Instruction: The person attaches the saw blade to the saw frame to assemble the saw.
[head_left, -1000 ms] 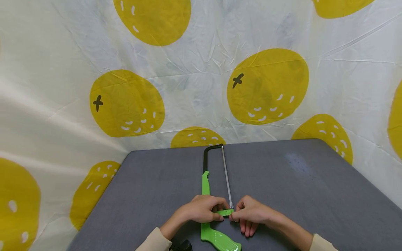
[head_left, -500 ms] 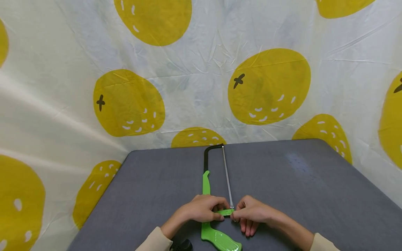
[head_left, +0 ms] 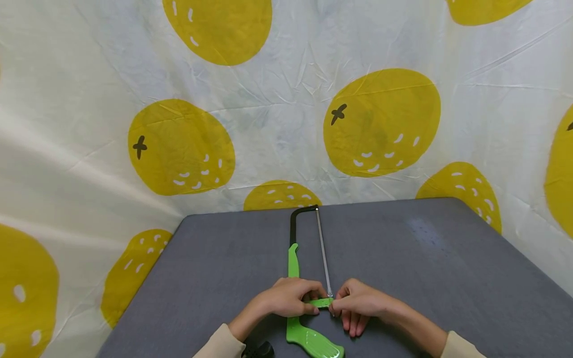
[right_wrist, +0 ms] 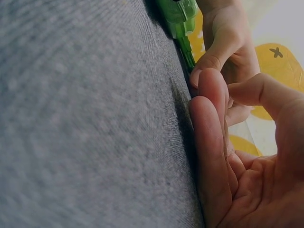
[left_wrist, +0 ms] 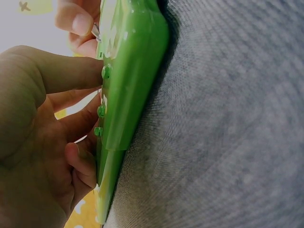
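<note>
A hacksaw with a green handle and frame, a black front bow and a thin metal blade lies flat on the grey table. My left hand lies over the green frame, its thumb and fingers gripping the short green crosspiece. At that crosspiece's outer end, by the near end of the blade, my right hand pinches a small metal part between thumb and forefinger. Its other fingers rest near the cloth. In the right wrist view the fingers hide the pinched part.
The grey cloth-covered table runs back to a white curtain printed with yellow fruit. A black object lies at the near edge, beside the left sleeve.
The right thumb and forefinger shift very slightly at the crosspiece's end. The left hand and the hacksaw stay in place.
</note>
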`<state>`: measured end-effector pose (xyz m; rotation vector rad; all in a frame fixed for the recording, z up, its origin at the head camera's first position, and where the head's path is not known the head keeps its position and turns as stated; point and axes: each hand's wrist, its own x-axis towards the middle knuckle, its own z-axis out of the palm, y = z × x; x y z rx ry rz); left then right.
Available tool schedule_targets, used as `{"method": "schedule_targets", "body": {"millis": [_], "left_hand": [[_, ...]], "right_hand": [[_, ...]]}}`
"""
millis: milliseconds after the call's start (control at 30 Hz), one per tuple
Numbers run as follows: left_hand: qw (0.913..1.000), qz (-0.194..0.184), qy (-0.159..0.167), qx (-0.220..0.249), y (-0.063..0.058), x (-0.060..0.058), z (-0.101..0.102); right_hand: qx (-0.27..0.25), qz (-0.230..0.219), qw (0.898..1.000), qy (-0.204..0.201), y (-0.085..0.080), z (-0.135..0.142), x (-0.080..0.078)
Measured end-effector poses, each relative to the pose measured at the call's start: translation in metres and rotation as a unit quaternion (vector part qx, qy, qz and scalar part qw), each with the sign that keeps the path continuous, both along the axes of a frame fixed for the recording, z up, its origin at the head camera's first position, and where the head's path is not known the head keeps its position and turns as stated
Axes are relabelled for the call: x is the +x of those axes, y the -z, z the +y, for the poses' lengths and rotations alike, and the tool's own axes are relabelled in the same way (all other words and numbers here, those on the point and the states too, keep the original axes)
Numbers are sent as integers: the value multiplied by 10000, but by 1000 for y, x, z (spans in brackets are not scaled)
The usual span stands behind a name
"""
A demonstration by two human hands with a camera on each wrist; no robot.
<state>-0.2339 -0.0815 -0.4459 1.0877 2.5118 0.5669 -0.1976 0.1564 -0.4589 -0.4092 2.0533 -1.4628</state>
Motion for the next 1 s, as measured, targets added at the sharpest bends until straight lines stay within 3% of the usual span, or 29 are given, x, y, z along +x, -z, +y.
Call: {"method": "schedule_targets", "body": {"millis": [1000], "left_hand": [[9999,-42,-98,-60,-3,4,0]], "right_hand": [[-221,-280,9990,-266,1,3,-3]]}}
